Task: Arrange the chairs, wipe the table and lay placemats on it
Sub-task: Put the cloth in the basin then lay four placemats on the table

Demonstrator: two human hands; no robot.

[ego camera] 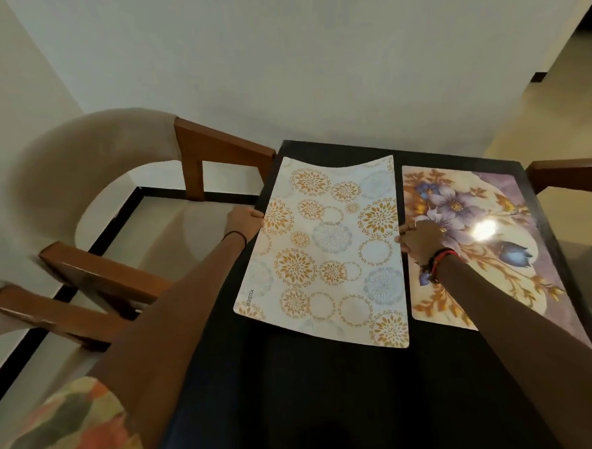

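A white placemat (327,250) with orange and blue circle patterns lies on the dark table (296,396), its far edge curling up slightly. My left hand (244,222) pinches its left edge. My right hand (420,240) holds its right edge, fingers curled at the seam. A second placemat (488,248) with purple and blue flowers lies flat to the right, partly under my right forearm. It reflects a bright light spot.
A curved beige chair (79,167) with wooden arms (222,145) stands left of the table by the wall. Another wooden chair arm (569,172) shows at the right edge. The table's far end meets the white wall.
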